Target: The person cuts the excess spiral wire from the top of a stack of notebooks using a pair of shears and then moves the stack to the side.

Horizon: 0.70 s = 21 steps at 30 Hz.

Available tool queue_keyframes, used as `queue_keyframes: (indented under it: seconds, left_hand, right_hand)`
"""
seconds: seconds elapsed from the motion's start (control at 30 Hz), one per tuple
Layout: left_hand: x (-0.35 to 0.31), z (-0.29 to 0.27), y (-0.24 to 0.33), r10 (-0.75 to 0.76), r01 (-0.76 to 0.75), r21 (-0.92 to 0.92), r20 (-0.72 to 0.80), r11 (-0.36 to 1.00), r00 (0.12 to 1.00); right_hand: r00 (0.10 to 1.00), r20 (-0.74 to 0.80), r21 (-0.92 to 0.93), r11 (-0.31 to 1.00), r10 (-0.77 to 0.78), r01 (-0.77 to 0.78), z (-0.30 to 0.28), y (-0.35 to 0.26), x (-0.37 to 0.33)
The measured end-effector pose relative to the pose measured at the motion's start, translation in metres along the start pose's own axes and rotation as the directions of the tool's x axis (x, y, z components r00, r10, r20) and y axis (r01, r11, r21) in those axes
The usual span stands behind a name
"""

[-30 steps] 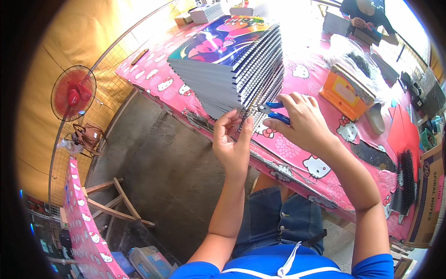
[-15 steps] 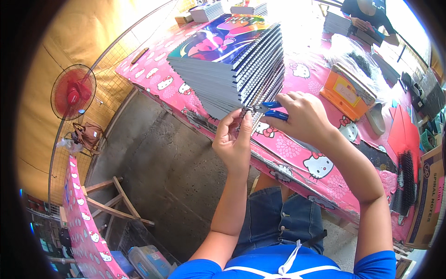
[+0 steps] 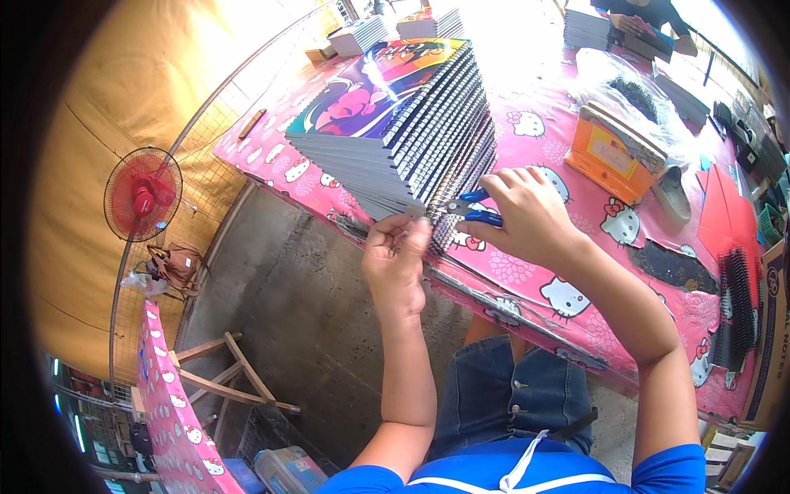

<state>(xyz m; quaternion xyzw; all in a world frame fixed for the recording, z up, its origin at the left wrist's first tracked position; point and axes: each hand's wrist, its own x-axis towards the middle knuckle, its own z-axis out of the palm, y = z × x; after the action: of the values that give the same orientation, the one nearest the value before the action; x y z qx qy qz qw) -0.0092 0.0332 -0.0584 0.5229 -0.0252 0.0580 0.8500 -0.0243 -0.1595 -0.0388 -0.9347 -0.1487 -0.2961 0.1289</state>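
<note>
- Outdoor work area with a bare concrete floor [image 3: 304, 296] filling the middle left of the frame, a yellow-brown cloth wall [image 3: 99, 165] along the far left, and a red fan [image 3: 141, 194] standing against it.
- Pink cartoon-print table [image 3: 576, 272] running from the upper middle to the lower right; its near edge crosses the centre of the frame.
- Stack of spiral notebooks [image 3: 403, 123] in the upper centre, fanned so the wire spines step down toward the person; the top cover is purple and glossy. As a whole the stack looks heavy and prone to slide, since the covers seem slick. One notebook alone would be light and bendy, best held by its stiff bound edge.
- Orange box [image 3: 613, 152] right of the stack, and a bundle of black wire coils [image 3: 736, 309] at the right edge.
- Right hand [image 3: 527, 216] in the centre, clenched round blue-handled pliers [image 3: 469, 210], whose nose points left at the lowest spine.
- Left hand [image 3: 397, 259] just below the stack's near corner, fingers pinching the end of the lowest notebook's wire coil [image 3: 411, 216].
- That wire looks thin and springy, likely to bend or snag a fingertip; a grip close to the end, beside the pliers' nose, seems the steadiest hold.
</note>
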Motion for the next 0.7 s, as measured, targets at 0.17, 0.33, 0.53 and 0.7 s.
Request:
queue_keyframes:
  seconds: [0.17, 0.33, 0.53, 0.7]
  left_hand:
    - [-0.002, 0.001, -0.015, 0.263, -0.241, 0.332, -0.022, 0.912, 0.965]
    - [-0.006, 0.004, -0.013, 0.089, -0.12, -0.193, -0.163, 0.974, 0.983]
    - [-0.006, 0.0, -0.013, 0.097, -0.099, -0.04, -0.039, 0.994, 0.995]
    - [-0.006, 0.007, -0.012, 0.204, -0.195, 0.184, -0.031, 0.963, 0.978]
  right_hand:
    - [0.929, 0.332, 0.075, 0.978, 0.161, -0.196, -0.013, -0.012, 0.012]
    - [0.947, 0.269, 0.077, 0.976, 0.178, -0.205, -0.005, -0.011, -0.002]
    - [0.997, -0.067, 0.001, 1.0, 0.027, -0.027, 0.007, -0.008, -0.009]
    - [0.942, 0.282, 0.1, 0.971, 0.182, -0.217, 0.007, -0.017, 0.0]
